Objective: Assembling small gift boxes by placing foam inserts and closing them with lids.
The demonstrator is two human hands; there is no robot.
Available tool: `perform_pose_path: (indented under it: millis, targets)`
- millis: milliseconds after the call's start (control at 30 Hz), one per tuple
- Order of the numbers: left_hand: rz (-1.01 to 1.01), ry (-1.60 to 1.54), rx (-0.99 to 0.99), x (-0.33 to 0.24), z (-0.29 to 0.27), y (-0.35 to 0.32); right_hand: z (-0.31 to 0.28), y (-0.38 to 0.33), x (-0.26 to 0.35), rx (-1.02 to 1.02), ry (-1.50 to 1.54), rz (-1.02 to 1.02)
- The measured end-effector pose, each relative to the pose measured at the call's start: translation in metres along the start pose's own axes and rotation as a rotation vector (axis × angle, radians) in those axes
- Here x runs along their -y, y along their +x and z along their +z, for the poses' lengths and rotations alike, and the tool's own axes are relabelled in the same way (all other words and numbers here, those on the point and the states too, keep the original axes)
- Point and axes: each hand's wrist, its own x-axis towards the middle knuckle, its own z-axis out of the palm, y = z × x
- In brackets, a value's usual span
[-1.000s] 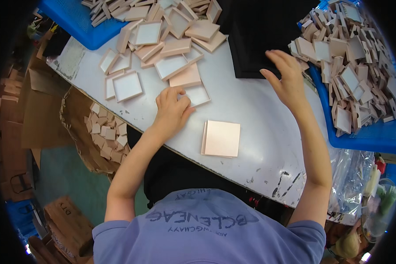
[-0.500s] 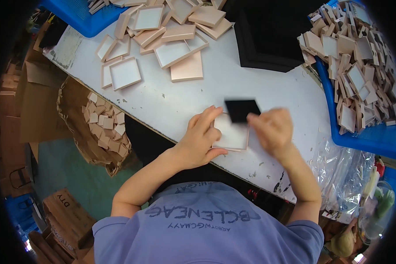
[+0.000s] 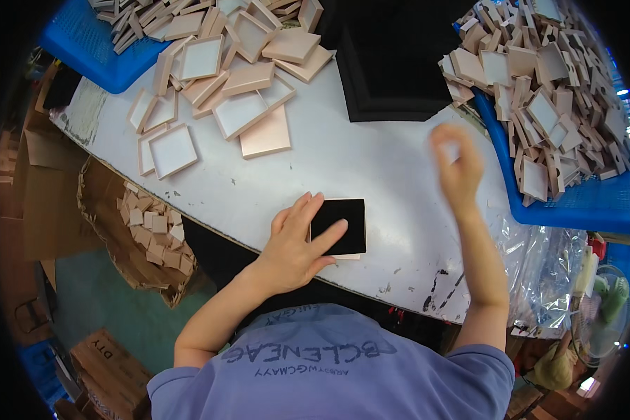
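Observation:
A shallow pale-pink box point(image 3: 364, 250) lies on the table in front of me, with a square black pad point(image 3: 350, 217) filling its inside. My left hand point(image 3: 294, 241) steadies the box from its left side, thumb at the near edge and one finger stretched over the pad. Some of the left edge is hidden under those fingers. Off to the right, near the black stack, my right hand point(image 3: 458, 164) is raised and blurred by motion. Its thumb and finger curve toward each other around a gap; nothing can be made out in it.
Pale-pink box parts point(image 3: 259, 98) are heaped at the far left of the white table point(image 3: 294, 182). A black stack point(image 3: 395, 70) stands at the far middle. Blue baskets point(image 3: 563, 210) point(image 3: 112, 66) of box parts flank it. An open carton point(image 3: 91, 203) with small boxes stands below the left edge.
The black pad has gone from my right hand into the box, and a left finger rests on it. My right hand has moved away toward the black stack. The whole view has shifted slightly.

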Motion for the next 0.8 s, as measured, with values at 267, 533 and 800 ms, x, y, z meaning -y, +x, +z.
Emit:
perform_pose_path:
  millis: [267, 533, 800]
  targets:
    - [0.103, -0.002, -0.051, 0.011, 0.016, -0.002, -0.032, 0.073, -0.156, 0.013, -0.851, -0.096]
    - [0.086, -0.026, -0.036, 0.011, 0.015, -0.001, -0.047, 0.051, -0.129, -0.065, -0.775, -0.133]
    - [0.108, -0.063, -0.077, 0.009, 0.013, 0.001, -0.095, -0.022, -0.052, -0.137, 0.146, 0.497]
